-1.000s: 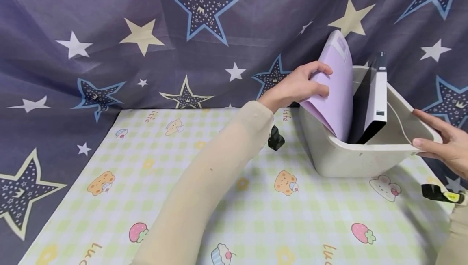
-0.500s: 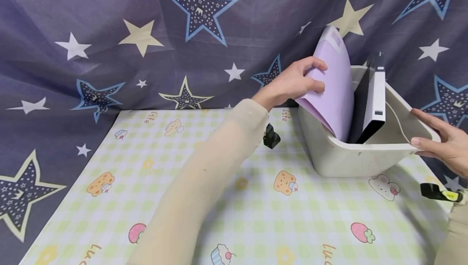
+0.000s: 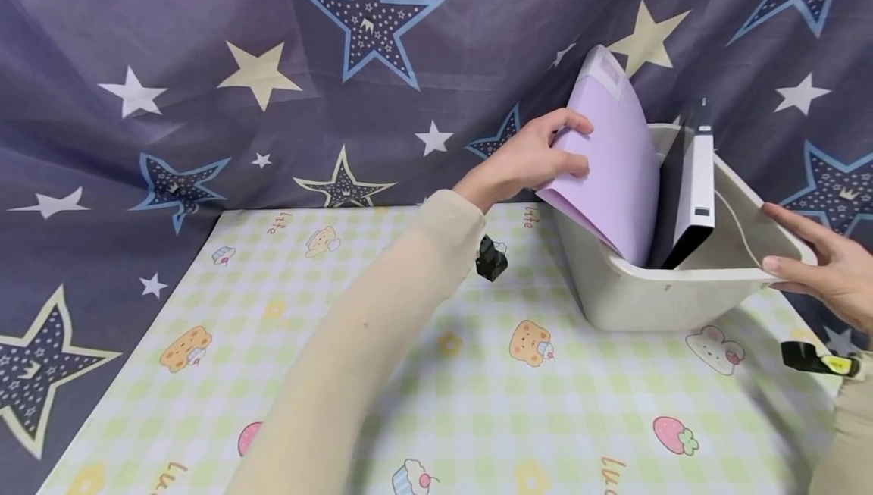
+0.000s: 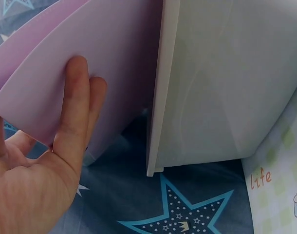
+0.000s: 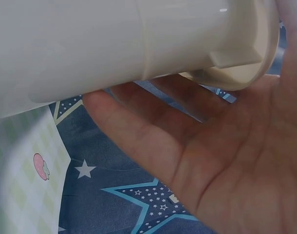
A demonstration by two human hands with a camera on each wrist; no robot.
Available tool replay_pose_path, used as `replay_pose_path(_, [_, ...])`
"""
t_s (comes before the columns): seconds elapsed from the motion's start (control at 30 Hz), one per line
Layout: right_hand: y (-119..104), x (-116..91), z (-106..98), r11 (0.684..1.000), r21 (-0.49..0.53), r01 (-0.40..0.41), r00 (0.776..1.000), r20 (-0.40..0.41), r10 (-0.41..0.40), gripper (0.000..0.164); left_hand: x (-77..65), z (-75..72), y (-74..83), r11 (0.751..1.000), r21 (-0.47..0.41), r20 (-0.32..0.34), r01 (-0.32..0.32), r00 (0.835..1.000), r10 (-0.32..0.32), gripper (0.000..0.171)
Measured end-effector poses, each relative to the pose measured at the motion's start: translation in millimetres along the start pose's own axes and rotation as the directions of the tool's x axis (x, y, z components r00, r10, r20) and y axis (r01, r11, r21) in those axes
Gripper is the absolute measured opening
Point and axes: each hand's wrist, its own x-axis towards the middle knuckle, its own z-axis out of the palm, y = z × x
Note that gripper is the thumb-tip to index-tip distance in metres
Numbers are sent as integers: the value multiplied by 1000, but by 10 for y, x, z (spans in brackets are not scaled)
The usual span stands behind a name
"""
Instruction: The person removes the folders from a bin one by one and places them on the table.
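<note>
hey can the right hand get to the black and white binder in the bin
Likely yes, if the right hand releases the bin: the purple folder stands beyond the binder, not between.

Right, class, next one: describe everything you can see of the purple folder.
The purple folder is pale lilac and looks like smooth, bendable plastic, with a whitish band bearing a darker patch near its top. It stands tilted and bowed, partly inside the white bin, leaning out over the bin's left rim in the head view. Two layers part along one edge. The left hand pinches its left side. Its bottom is hidden.
</note>
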Motion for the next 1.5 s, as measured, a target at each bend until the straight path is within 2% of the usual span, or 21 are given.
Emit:
replay_pose_path(0.1, [-6, -3, 4, 1000, 7, 2, 1000, 4, -2, 81, -9, -18, -10, 1000, -30, 1, 10, 1000, -10, 45])
replay_pose_path(0.3, [-23, -1, 10, 993, -115, -22, 1000, -5, 22, 81, -14, -73, -33, 993, -114, -1, 36, 999, -36, 45])
replay_pose_path(0.43, [7, 7, -7, 989, -141, -33, 999, -12, 31, 81, 1, -85, -64, 989, -140, 2, 50, 999, -50, 44])
replay_pose_path(0.63, [11, 5, -15, 989, -142, -30, 1000, -8, 29, 81, 7, -98, -75, 990, -128, 12, 59, 998, -58, 45])
replay_pose_path(0.9, [22, -1, -18, 989, -143, -21, 1000, -18, 19, 81, 41, -105, -96, 974, -203, 44, 101, 995, -94, 53])
replay_pose_path(1.1, [22, -10, 7, 988, -150, -18, 1000, -18, 16, 81, 89, -96, -132, 966, -230, 32, 121, 993, -116, 46])
replay_pose_path(1.33, [10, -20, 7, 997, -74, 9, 1000, -5, -10, 81, 118, -83, -159, 950, -284, 44, 127, 992, -119, 50])
replay_pose_path(1.5, [7, -16, 10, 996, -84, 0, 1000, -12, -1, 81, 122, -87, -174, 952, -278, 39, 123, 992, -117, 50])
